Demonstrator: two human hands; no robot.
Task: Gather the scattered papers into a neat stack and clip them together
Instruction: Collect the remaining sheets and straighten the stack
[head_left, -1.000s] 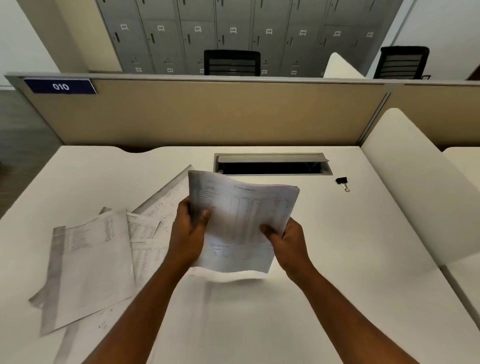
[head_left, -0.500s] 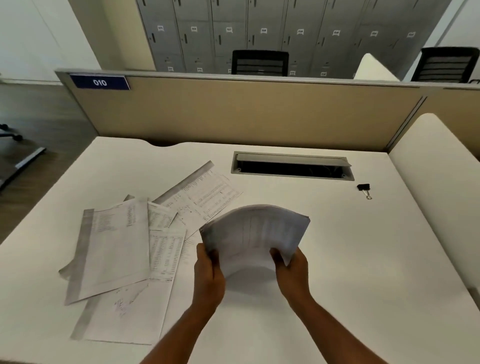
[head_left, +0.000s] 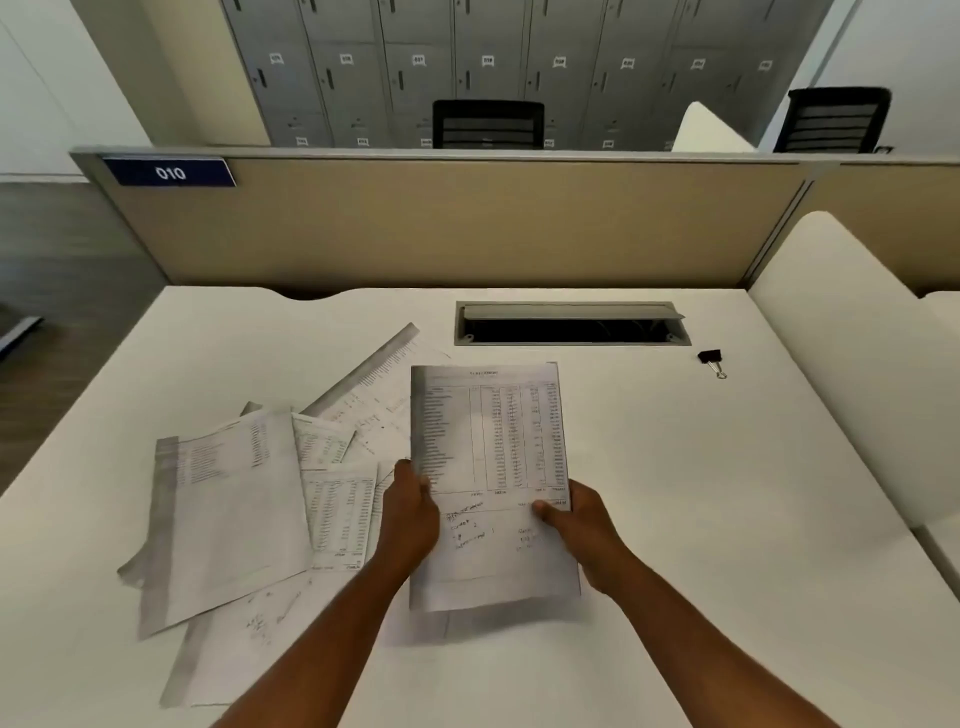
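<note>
A printed sheaf of papers (head_left: 488, 447) hangs flat just above the white desk (head_left: 701, 519) in the middle of the view. My left hand (head_left: 413, 514) grips its left edge and my right hand (head_left: 576, 525) pinches its right edge, thumb on top. Several loose printed sheets (head_left: 234, 509) lie overlapping on the desk to the left, one long sheet (head_left: 374, 379) angled toward the back. A small black binder clip (head_left: 710, 359) rests on the desk at the back right, well apart from both hands.
An open cable slot (head_left: 571, 325) is cut into the desk behind the papers. A beige partition (head_left: 441, 223) closes the back edge. A white rounded divider (head_left: 852, 374) borders the right side. The floor drops off at the left.
The held papers, bent and curled half a second ago, now lie flat and straight between my hands. Both hands keep their hold on the two side edges.
</note>
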